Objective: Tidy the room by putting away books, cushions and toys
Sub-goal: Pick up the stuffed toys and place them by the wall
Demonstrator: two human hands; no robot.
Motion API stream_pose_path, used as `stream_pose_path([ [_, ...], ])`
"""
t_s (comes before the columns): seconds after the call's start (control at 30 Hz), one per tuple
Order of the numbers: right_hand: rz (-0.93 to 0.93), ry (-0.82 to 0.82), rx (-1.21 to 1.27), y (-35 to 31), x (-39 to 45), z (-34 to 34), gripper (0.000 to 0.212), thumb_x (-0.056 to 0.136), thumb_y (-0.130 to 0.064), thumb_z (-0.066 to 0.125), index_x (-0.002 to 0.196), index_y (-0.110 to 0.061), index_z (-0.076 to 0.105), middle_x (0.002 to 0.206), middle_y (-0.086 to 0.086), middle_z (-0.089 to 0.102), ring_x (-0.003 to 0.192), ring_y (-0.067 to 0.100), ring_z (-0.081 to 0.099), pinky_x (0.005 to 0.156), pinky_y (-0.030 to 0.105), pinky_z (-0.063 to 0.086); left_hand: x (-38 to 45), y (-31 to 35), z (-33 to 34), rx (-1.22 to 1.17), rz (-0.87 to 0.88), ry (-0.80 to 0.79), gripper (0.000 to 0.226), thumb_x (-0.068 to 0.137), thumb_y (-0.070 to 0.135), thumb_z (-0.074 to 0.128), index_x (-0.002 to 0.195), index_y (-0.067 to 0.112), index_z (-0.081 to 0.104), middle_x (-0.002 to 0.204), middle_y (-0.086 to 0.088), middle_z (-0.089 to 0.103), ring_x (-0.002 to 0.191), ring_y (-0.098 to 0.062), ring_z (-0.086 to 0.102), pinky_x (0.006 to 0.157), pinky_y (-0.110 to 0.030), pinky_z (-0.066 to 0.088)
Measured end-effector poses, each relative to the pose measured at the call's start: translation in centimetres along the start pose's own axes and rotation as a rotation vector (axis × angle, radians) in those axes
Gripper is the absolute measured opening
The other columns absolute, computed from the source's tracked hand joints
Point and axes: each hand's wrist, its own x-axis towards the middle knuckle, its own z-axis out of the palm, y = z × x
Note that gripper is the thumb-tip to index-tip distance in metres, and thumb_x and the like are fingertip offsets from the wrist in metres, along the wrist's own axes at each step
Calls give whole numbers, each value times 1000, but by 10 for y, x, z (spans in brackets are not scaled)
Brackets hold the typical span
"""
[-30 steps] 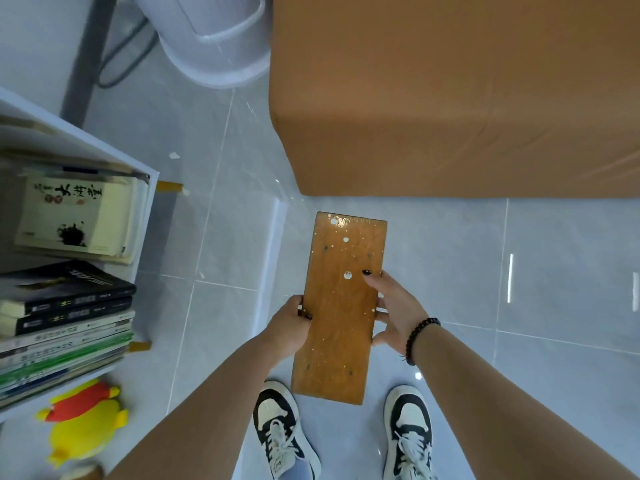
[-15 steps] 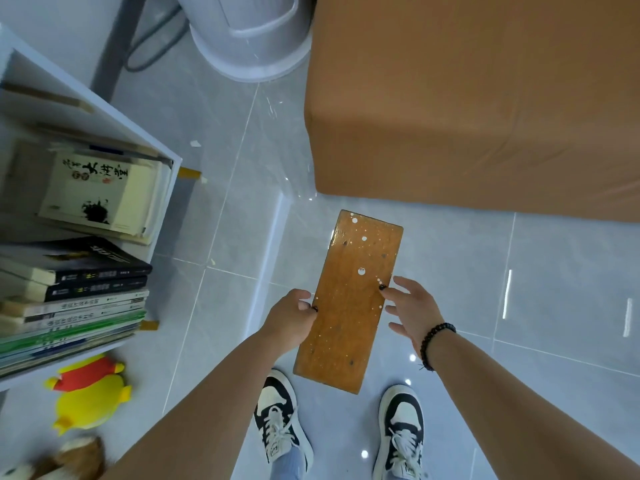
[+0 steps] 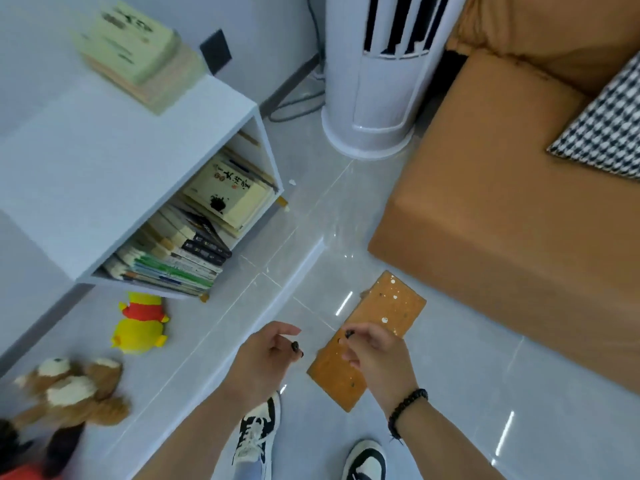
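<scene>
The flat, oblong, orange-brown wooden board (image 3: 370,336) speckled with white paint lies low in front of the person, directly beneath the right hand (image 3: 375,355) and just right of the left hand (image 3: 265,355). Whether it rests on the grey tiled floor (image 3: 485,393) or hangs just above it cannot be told. It looks stiff and fairly light, not fragile, with a smooth face that could slip; I judge the long edges near the middle the best place to take it, one hand on each side.

The right hand hovers over the near half of the board with its fingers curled inward, fingertips drawn toward the thumb. Whether they pinch the board's edge or merely hang above it cannot be told. The left hand is apart from the board, fingers loosely bent and holding nothing, index finger stretched forward.

Out to the left of the left hand lie the soft toys: a yellow plush duck in a red top (image 3: 140,323) and, nearer and further left, a brown-and-white plush dog (image 3: 74,389). Both should be light and squashy, easy to grab by the body. Ahead and left of that hand stands the white open cabinet (image 3: 104,174) packed with stacked books (image 3: 173,258). Ahead and right of the right hand sits the tan sofa (image 3: 519,209), carrying a black-and-white houndstooth cushion (image 3: 609,133).
</scene>
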Motion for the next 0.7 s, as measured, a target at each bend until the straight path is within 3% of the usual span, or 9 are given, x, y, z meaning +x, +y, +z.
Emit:
stream_pose_path([
  [0.1,-48,-77,-58,-9,-31,21,20,90,-3,56,89,-16,71,85,5,72,69,10,67,69,21,55,-42,-3,-18,-4,41,105,27,92,-13,48,96,8,64,71,-20,61,66,-5,68,66,-10,48],
  [0.2,-88,-123,-130,0,-53,45,21,91,-3,56,89,-16,71,75,0,71,61,5,64,70,26,54,-67,-21,-29,-52,47,187,30,92,-7,48,96,16,66,76,-11,71,73,-6,70,68,-15,48],
  [0.27,-83,-138,-141,10,-64,62,22,91,-3,55,87,-17,71,78,3,72,63,8,66,73,29,55,-80,-37,-35,-92,37,219,29,93,-5,49,95,18,66,74,-7,72,75,-8,70,72,-21,49],
  [0.43,-33,-143,-216,40,-91,112,21,93,-2,53,91,-14,69,84,5,71,65,8,65,62,16,50,-110,-90,-63,-142,31,175,21,92,6,60,102,25,64,81,0,72,85,-11,68,77,-20,52],
  [0.7,-6,-168,-278,52,-177,225,18,93,1,53,90,-10,67,85,10,69,67,16,63,59,17,53,-214,-154,-154,-350,-98,235,24,92,3,57,105,22,62,93,-5,72,90,-19,68,79,-27,54],
])
